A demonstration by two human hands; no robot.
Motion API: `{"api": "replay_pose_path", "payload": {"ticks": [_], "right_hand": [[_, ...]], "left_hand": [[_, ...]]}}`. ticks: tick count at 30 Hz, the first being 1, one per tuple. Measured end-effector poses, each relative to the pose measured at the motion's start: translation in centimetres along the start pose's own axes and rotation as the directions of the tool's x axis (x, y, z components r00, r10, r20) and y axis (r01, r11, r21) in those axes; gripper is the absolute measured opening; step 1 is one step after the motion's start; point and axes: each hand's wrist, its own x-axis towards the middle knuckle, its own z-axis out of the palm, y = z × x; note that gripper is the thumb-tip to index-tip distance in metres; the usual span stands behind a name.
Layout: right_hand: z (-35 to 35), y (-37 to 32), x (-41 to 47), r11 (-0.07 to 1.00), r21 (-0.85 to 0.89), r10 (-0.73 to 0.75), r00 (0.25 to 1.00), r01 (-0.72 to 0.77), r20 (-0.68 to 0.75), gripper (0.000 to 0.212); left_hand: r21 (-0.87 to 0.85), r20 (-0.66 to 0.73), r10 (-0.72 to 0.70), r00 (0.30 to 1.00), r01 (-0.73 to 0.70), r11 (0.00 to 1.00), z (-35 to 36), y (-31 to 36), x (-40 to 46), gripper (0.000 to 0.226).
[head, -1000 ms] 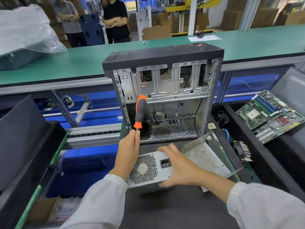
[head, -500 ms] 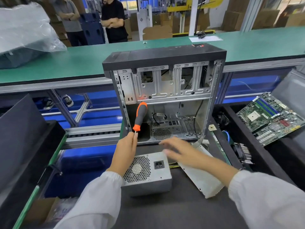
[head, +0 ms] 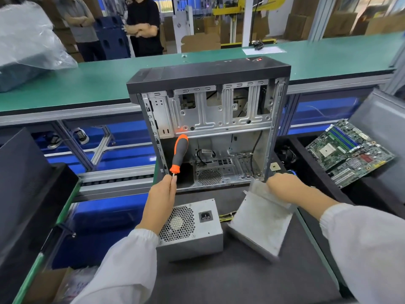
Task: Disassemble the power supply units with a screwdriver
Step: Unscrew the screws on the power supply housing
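Note:
A grey power supply unit (head: 192, 229) with a honeycomb fan grille and a power socket lies on the dark mat (head: 219, 279) in front of me. My left hand (head: 161, 199) grips the shaft of a black-and-orange screwdriver (head: 179, 153), handle pointing up, just above the unit's left end. To the right, my right hand (head: 285, 187) holds the top edge of a dusty grey metal cover (head: 260, 222), tilted and apart from the unit. Yellow wires (head: 226, 216) show between the two.
An open, stripped computer case (head: 210, 119) stands upright behind the unit. A motherboard (head: 348, 150) lies in a dark bin at right, another dark bin (head: 30, 194) at left. A green conveyor (head: 87, 84) runs behind; two people stand beyond it.
My right hand left the power supply and lifted the metal cover away to the right. The unit now sits lower on the mat. My left hand kept the screwdriver.

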Motion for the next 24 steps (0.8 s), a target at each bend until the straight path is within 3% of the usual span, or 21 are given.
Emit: {"api": "replay_pose_path", "payload": {"ticks": [3,7,24], "right_hand": [[0.7,1.3,-0.2,0.969,0.222,0.085,0.99,-0.109,0.114,0.024],[1.0,2.5,-0.9,0.932,0.331,0.09,0.978,-0.15,0.189,0.035],[1.7,3.9,-3.1,0.957,0.278,-0.02,0.94,-0.08,0.339,0.032]], "left_hand": [[-0.008,0.005,0.004,1.0,-0.004,1.0,0.0,-0.1,-0.2,0.028],[0.008,-0.005,0.028,1.0,-0.028,1.0,0.1,-0.1,-0.2,0.027],[0.017,-0.034,0.067,0.997,-0.066,0.998,0.3,-0.4,-0.3,0.03]]}}
